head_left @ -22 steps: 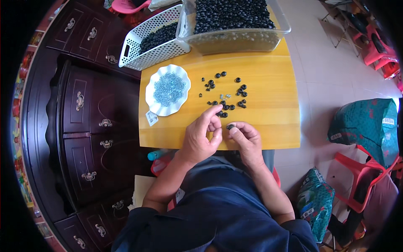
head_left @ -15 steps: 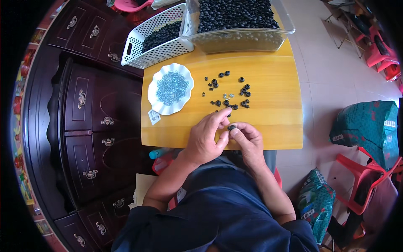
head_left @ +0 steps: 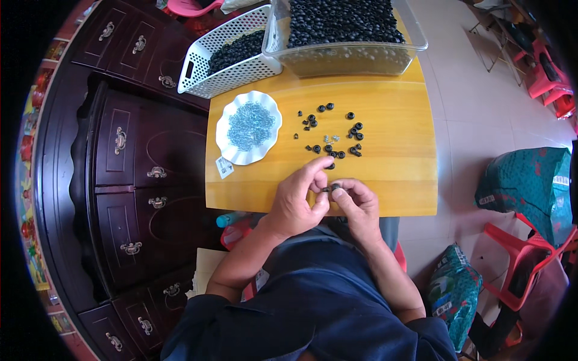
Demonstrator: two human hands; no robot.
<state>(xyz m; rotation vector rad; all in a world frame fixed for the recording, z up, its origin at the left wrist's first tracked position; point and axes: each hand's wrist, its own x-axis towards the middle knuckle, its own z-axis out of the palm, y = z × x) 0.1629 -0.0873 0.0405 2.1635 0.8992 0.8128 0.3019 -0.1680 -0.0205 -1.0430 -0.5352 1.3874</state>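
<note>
Close together at the table's near edge, my two hands work on small black parts. My right hand (head_left: pixel 362 207) pinches a round black plastic piece (head_left: pixel 335 187) between thumb and fingers. Facing it, my left hand (head_left: pixel 295 200) is closed at the thumb and fingertips on a smaller dark piece (head_left: pixel 326 189), which meets or nearly meets the round one; the fingers partly hide both. Just beyond my fingers, several black ring-like pieces (head_left: pixel 351 115) and smaller black bits lie scattered on the yellow wooden table (head_left: pixel 397 174). Among them is a little group of shiny metal pieces (head_left: pixel 330 139).
A white scalloped plate (head_left: pixel 226 147) of small clear or silvery pieces stands at left, beside a paper label (head_left: pixel 224 168). Behind are a white perforated basket (head_left: pixel 232 78) and a clear bin (head_left: pixel 346 65), both holding black parts. Dark drawers (head_left: pixel 120 141) flank the table; teal bags (head_left: pixel 524 186) stand right.
A small dark piece now shows between my left fingertips, beside the round piece in my right hand. The whole view has shifted slightly; the table things lie as before.
</note>
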